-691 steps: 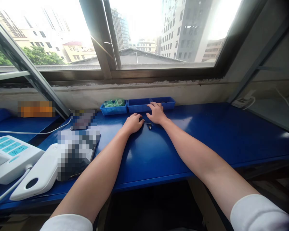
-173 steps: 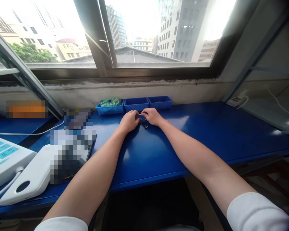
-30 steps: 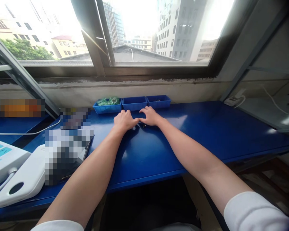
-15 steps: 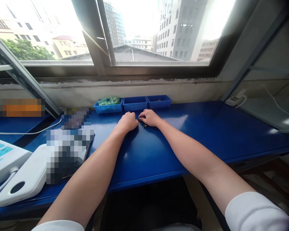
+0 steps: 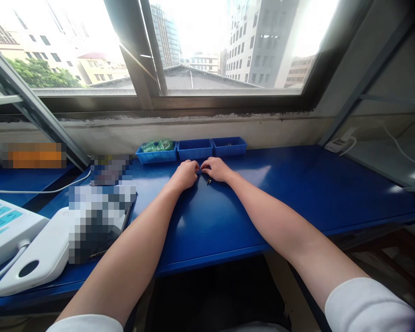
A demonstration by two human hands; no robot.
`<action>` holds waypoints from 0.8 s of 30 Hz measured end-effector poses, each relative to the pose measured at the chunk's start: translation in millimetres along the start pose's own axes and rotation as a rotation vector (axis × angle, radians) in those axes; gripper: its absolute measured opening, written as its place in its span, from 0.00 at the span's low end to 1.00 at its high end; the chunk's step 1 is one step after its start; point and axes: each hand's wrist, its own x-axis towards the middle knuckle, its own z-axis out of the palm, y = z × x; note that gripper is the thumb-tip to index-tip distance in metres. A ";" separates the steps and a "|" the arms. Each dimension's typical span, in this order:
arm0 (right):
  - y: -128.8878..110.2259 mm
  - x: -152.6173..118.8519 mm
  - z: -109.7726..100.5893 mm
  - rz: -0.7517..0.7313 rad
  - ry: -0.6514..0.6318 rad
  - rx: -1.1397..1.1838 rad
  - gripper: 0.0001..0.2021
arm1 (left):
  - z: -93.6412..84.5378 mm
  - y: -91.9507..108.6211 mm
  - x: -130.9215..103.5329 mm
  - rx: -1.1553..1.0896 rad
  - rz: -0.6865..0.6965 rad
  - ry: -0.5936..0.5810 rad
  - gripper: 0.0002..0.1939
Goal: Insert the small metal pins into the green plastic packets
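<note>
My left hand (image 5: 187, 174) is over the blue table, its fingers curled together around something I cannot make out. Close by on the right, my right hand (image 5: 215, 169) has thumb and fingers pinched on something too small to name. A narrow gap lies between the fingertips of the two hands. Small dark and brass-coloured parts (image 5: 209, 181) lie on the table just below my right hand. Behind the hands, three blue bins stand in a row: the left bin (image 5: 157, 157) holds green plastic packaging (image 5: 158, 146), and the right bin (image 5: 229, 150) has small parts in it.
The middle bin (image 5: 195, 154) stands between the other two. On the left are a white power strip (image 5: 7, 226), a white oblong device (image 5: 34, 263) and blurred items on the blue table (image 5: 221, 230). A white adapter (image 5: 336, 144) sits at the back right.
My hands have moved slightly apart at the fingertips. The small parts below my right hand show a little more clearly, and the view has shifted slightly.
</note>
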 end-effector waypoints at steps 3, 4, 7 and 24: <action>1.9 0.2 -1.2 -0.025 0.050 0.040 0.07 | -0.5 0.9 0.6 -0.069 -0.008 0.097 0.13; 2.4 0.3 -1.9 -0.033 0.077 0.056 0.07 | -0.9 1.6 0.6 -0.097 -0.009 0.137 0.14; 2.0 0.6 -4.7 -0.037 0.160 0.115 0.09 | -2.6 3.6 0.6 -0.180 0.011 0.251 0.13; 5.1 2.2 -19.3 0.214 0.438 0.616 0.11 | -2.6 5.8 0.5 -0.212 -0.081 0.295 0.18</action>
